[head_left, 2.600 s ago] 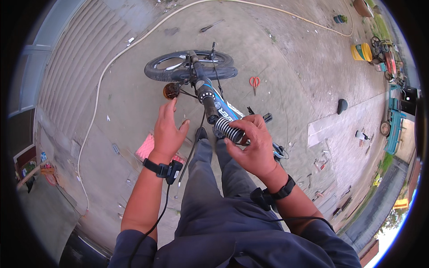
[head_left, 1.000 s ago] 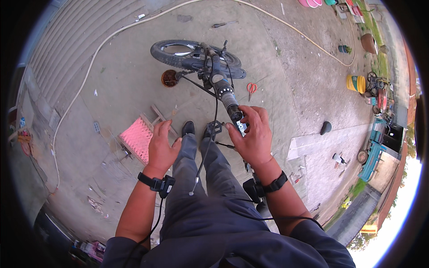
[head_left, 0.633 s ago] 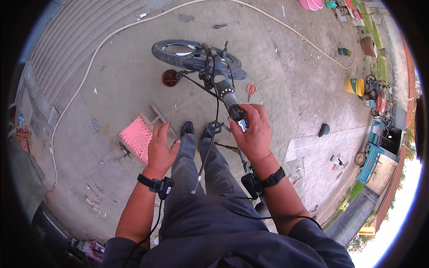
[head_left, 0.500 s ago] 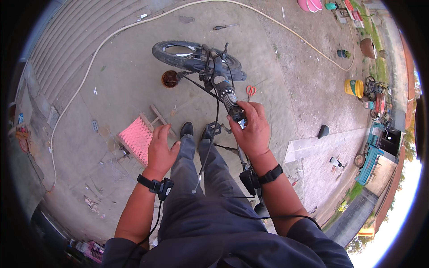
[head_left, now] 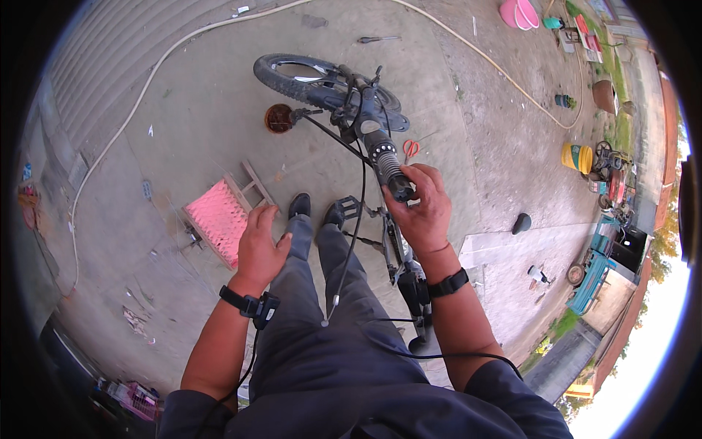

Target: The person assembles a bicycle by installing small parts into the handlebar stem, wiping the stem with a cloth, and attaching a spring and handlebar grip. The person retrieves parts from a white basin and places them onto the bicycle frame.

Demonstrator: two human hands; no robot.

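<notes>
Left of centre in the frame, a pink woven stool [head_left: 218,219] stands on the concrete floor [head_left: 197,132] apart from the black shoes [head_left: 299,205], presumably leaving foot room. To its right, the left hand [head_left: 259,247] is unloaded, fingers loosely bent, thumb spread. At upper centre, on the bicycle [head_left: 374,139], a coil spring [head_left: 387,162] encircles a black tube [head_left: 401,190], which likely holds it in line. Scissors [head_left: 411,148] lie on the floor beyond. Right of centre, the right hand [head_left: 422,207] curves thumb and fingers about the tube's end, suited to steadying it; whether they press cannot be told.
</notes>
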